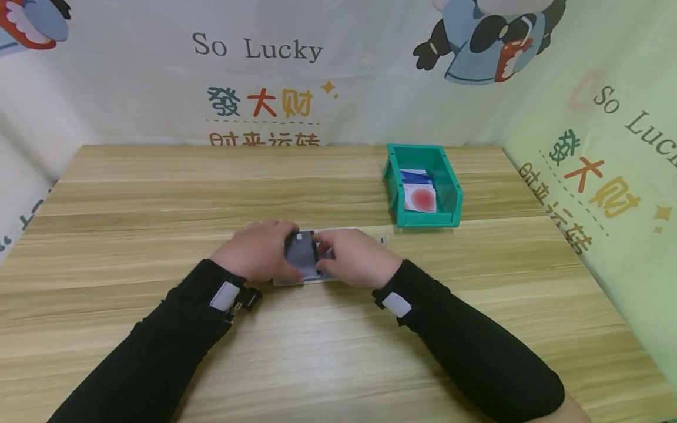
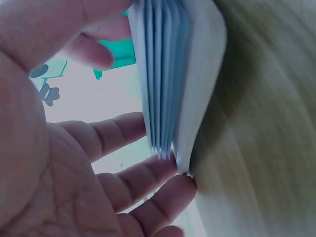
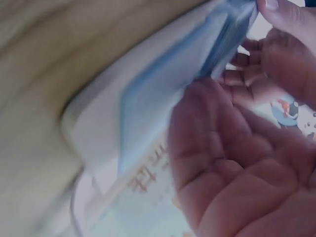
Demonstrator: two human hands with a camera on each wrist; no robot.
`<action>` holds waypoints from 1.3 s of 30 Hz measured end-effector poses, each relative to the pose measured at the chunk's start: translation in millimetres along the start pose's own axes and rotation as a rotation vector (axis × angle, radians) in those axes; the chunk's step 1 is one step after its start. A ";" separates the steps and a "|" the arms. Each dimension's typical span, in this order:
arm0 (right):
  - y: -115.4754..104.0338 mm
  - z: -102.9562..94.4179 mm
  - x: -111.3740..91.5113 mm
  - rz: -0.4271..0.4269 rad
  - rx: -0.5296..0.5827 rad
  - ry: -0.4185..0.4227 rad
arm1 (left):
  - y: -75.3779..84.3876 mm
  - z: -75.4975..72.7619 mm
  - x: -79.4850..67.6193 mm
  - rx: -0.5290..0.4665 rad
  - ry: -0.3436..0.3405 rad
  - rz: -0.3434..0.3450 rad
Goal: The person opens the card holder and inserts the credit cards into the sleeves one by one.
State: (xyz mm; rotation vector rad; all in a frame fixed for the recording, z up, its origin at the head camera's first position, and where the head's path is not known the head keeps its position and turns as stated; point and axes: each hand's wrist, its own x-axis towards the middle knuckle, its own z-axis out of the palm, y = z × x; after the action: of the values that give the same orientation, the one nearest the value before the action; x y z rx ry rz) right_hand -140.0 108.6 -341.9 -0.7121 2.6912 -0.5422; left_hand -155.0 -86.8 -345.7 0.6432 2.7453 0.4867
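Observation:
A small card album (image 1: 301, 255) with a stack of clear sleeve pages (image 2: 165, 74) lies open on the wooden table, a dark grey page on its left side. My left hand (image 1: 256, 249) holds that left side, thumb at the near edge and fingers at the far edge. Over the right half, my right hand (image 1: 357, 255) has its thumb and fingers at the edge of the page stack, seemingly pinching a sleeve page. In the right wrist view a clear sleeve (image 3: 153, 94) lies over the pale cover (image 3: 91, 126). The right fingertips are partly hidden.
A green bin (image 1: 428, 223) stands on the table to the back right, with several cards (image 1: 421, 198) inside, one with a red circle. A printed cloth (image 1: 370, 106) hangs along the back and right edges of the wooden table (image 1: 296, 364).

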 end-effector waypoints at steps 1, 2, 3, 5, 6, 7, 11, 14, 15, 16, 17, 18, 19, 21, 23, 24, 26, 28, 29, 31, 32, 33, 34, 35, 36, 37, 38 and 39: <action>1.1 0.3 -2.2 -0.022 -0.032 -0.010 | -0.7 0.3 0.6 -0.003 0.001 -0.007; 1.9 0.4 -4.4 -0.048 -0.063 -0.021 | -1.5 0.5 1.2 -0.008 0.003 -0.012; 2.1 0.4 -6.5 -0.070 -0.097 -0.032 | -2.4 1.0 1.9 -0.014 0.006 -0.015; 2.5 1.3 -9.5 -0.121 -0.151 -0.052 | -4.5 1.5 3.1 -0.035 0.006 -0.020; 2.2 1.7 -10.8 -0.137 -0.162 -0.059 | -5.4 1.5 3.7 -0.056 0.005 -0.019; 1.6 1.8 -11.8 -0.151 -0.173 -0.065 | -6.5 1.4 4.3 -0.082 0.005 -0.016; -0.7 2.2 -14.5 -0.173 -0.214 -0.073 | -13.5 0.2 7.7 -0.225 0.021 -0.032; -1.2 2.6 -15.0 -0.182 -0.237 -0.076 | -20.7 -2.1 10.0 -0.351 0.055 -0.093; -0.9 3.0 -14.7 -0.185 -0.239 -0.080 | -23.2 -3.0 10.5 -0.389 0.067 -0.120; -0.9 3.1 -14.6 -0.186 -0.239 -0.084 | -25.6 -3.9 11.0 -0.433 0.076 -0.141; -0.7 3.3 -14.5 -0.188 -0.241 -0.088 | -27.5 -5.0 11.3 -0.478 0.080 -0.158; -0.5 3.4 -14.5 -0.189 -0.240 -0.093 | -29.0 -6.1 11.6 -0.519 0.080 -0.168; -0.3 3.5 -14.5 -0.187 -0.238 -0.098 | -30.2 -7.0 11.8 -0.550 0.076 -0.174; 0.3 3.6 -14.7 -0.186 -0.229 -0.107 | -30.4 -8.9 11.6 -0.592 0.063 -0.173; 1.3 4.3 -14.5 -0.187 -0.224 -0.112 | -28.3 -10.0 11.4 -0.606 0.040 -0.164; 1.8 4.6 -14.5 -0.192 -0.219 -0.113 | -26.7 -10.5 11.0 -0.602 0.028 -0.155; 3.0 5.3 -14.6 -0.204 -0.200 -0.117 | -23.6 -10.6 10.3 -0.594 0.014 -0.131; 3.6 4.6 -15.5 -0.207 -0.175 -0.125 | -20.0 -10.2 9.7 -0.573 0.016 -0.113; 3.9 3.3 -16.3 -0.203 -0.169 -0.127 | -18.4 -10.1 9.2 -0.556 0.024 -0.102; 5.3 -1.2 -18.3 -0.174 -0.207 -0.107 | -15.2 -9.7 8.3 -0.521 0.050 -0.088; 6.8 -4.2 -19.0 -0.144 -0.246 -0.083 | -13.7 -9.6 8.0 -0.491 0.066 -0.089; 8.9 -7.5 -19.6 -0.107 -0.287 -0.049 | -12.0 -9.7 7.4 -0.468 0.081 -0.091; 12.4 -10.1 -19.7 -0.063 -0.342 -0.012 | -10.6 -9.9 6.8 -0.448 0.093 -0.094; 16.2 -12.8 -19.9 -0.013 -0.387 0.022 | -9.2 -10.0 6.2 -0.429 0.103 -0.098; 20.4 -14.8 -19.8 0.041 -0.411 0.050 | -7.7 -10.2 5.3 -0.415 0.112 -0.107; 24.8 -15.9 -19.3 0.082 -0.412 0.070 | -6.2 -10.2 4.5 -0.401 0.122 -0.113; 28.8 -16.5 -18.7 0.106 -0.391 0.081 | -4.7 -10.1 3.7 -0.397 0.130 -0.116; 32.4 -16.3 -18.0 0.117 -0.373 0.082 | -2.5 -10.3 2.6 -0.390 0.142 -0.114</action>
State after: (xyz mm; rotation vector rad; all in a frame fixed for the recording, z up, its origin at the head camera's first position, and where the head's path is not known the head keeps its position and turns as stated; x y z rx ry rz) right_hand -144.4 148.6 -338.0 -0.6277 2.9229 -0.0384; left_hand -161.7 -90.4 -337.9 0.3649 2.6787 1.0398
